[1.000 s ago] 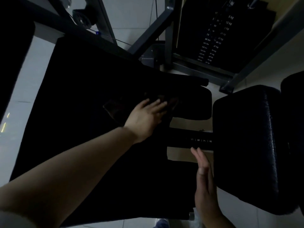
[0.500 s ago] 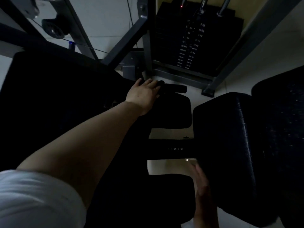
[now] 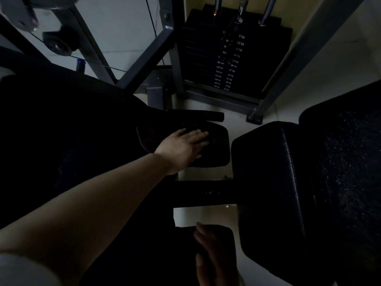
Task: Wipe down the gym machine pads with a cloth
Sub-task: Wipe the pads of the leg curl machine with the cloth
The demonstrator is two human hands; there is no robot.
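Cloth [image 3: 214, 139] lies flat under my left hand [image 3: 182, 147], fingers straight, pressed onto the small arm pad [image 3: 218, 159]; half a second ago I was up at the handle bar [image 3: 206, 116]. My right hand [image 3: 214, 254] rests open on the near pad [image 3: 185, 244], so wiping continues.

A very dim, underexposed wide-angle view. The black padded seat cushions [image 3: 268, 182] sink into near-solid shadow, showing only faint speckled sheen on the right one. Beyond them, the pale tiled floor [image 3: 123, 27] is the brightest area. Grey steel frame bars [image 3: 144, 58] bow outward near the edges, and the top-left corner is blurred.
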